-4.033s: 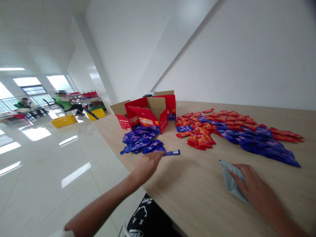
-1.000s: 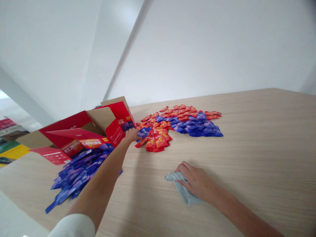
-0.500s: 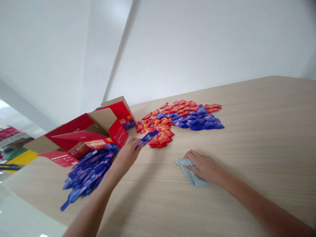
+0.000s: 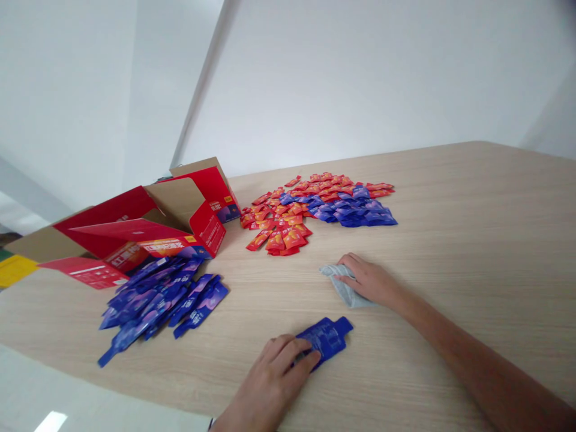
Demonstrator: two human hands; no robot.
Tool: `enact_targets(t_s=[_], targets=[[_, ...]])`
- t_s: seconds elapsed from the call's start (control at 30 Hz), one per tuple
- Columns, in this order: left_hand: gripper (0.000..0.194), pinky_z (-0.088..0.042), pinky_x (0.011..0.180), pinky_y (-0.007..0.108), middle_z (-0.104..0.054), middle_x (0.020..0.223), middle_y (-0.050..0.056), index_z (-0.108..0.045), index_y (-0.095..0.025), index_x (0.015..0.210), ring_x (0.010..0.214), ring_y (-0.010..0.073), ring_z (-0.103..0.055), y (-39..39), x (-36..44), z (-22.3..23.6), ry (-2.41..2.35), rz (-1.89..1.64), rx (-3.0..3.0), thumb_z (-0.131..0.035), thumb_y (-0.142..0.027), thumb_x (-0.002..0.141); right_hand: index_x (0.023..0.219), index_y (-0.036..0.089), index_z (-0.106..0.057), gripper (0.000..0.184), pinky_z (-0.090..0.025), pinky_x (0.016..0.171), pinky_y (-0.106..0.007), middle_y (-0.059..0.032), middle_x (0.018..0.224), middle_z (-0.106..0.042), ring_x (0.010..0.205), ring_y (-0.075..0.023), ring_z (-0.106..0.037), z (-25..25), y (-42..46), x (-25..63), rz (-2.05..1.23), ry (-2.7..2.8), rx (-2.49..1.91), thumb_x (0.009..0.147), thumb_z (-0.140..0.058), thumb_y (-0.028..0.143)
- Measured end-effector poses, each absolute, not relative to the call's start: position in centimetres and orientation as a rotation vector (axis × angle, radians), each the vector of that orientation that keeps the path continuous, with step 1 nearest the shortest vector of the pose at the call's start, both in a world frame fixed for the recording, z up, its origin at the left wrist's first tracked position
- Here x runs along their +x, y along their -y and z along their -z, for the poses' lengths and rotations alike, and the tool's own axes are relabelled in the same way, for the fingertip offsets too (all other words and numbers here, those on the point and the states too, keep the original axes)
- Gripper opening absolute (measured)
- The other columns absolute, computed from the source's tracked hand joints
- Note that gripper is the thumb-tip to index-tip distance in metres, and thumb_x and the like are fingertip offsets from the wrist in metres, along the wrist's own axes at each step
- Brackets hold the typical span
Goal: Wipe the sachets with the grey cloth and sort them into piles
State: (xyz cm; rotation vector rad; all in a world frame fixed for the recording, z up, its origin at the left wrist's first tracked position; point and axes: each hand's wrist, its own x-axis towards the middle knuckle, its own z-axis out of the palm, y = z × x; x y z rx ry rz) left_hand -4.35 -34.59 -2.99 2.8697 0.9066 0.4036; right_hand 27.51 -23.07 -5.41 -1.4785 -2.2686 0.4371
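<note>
My left hand (image 4: 281, 372) is low in the view, its fingers closed on a blue pouch (image 4: 326, 336) that lies near the table's front edge, spout-like end pointing right. Its fingers cover the pouch's left end. My right hand (image 4: 366, 279) grips a folded grey-blue cloth (image 4: 344, 285) against the tabletop, thumb over it. To the left, a heap of blue pouches (image 4: 148, 300) spreads in front of an open box. Farther back lie many small red-orange sachets (image 4: 288, 234), with a cluster of blue pouches (image 4: 360, 210) beside them.
A red open carton (image 4: 166, 231) with raised flaps stands at the left, and another red box (image 4: 220, 186) is behind it. The wooden table (image 4: 450, 240) runs back to a white wall (image 4: 360, 78). Something yellow (image 4: 15, 270) shows at the far left.
My left hand has moved from beside the red-orange sachets to the front of the table, a blue pouch in its grip. My right hand stays on the cloth. The view has shifted slightly.
</note>
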Motion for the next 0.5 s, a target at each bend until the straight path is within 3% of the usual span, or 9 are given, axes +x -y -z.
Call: enact_targets(t_s=[0.1, 0.17, 0.4, 0.5], targets=[[0.058, -0.054, 0.107, 0.044, -0.062, 0.141, 0.01, -0.05, -0.025, 0.148, 0.129, 0.0274, -0.059, 35.4, -4.5, 2.8, -0.853, -0.316, 2.891, -0.065, -0.045, 0.096, 0.119, 0.022, -0.056, 0.029, -0.048, 0.094, -0.039, -0.0093, 0.119, -0.062, 0.107, -0.0236, -0.063, 5.5, 23.0, 27.6, -0.442, 2.271, -1.481, 0.103, -0.045, 0.044], [0.065, -0.053, 0.109, 0.043, -0.057, 0.148, 0.012, -0.047, -0.024, 0.15, 0.136, 0.0286, -0.055, 36.1, -4.9, 2.8, -0.831, -0.303, 2.894, -0.067, -0.049, 0.093, 0.12, 0.022, -0.055, 0.03, -0.048, 0.095, -0.04, -0.0095, 0.12, -0.062, 0.108, -0.0242, -0.062, 5.5, 23.0, 27.7, -0.448, 2.274, -1.481, 0.103, -0.045, 0.044], [0.044, -0.049, 0.113, 0.036, -0.06, 0.145, 0.013, -0.059, -0.015, 0.139, 0.136, 0.0254, -0.056, 37.8, -5.9, 4.8, -0.802, -0.553, 2.961, -0.057, -0.039, 0.102, 0.118, 0.024, -0.056, 0.026, -0.051, 0.09, -0.041, -0.009, 0.118, -0.063, 0.107, -0.0254, -0.063, 5.3, 23.4, 27.1, -0.352, 2.227, -1.523, 0.103, -0.045, 0.042], [0.046, -0.048, 0.115, 0.033, -0.064, 0.14, 0.011, -0.061, -0.015, 0.135, 0.134, 0.0237, -0.058, 37.7, -5.8, 4.8, -0.803, -0.551, 2.969, -0.058, -0.045, 0.101, 0.118, 0.026, -0.054, 0.025, -0.052, 0.089, -0.041, -0.0092, 0.118, -0.062, 0.109, -0.0265, -0.063, 4.0, 24.0, 26.7, -0.294, 2.115, -1.535, 0.103, -0.043, 0.042]])
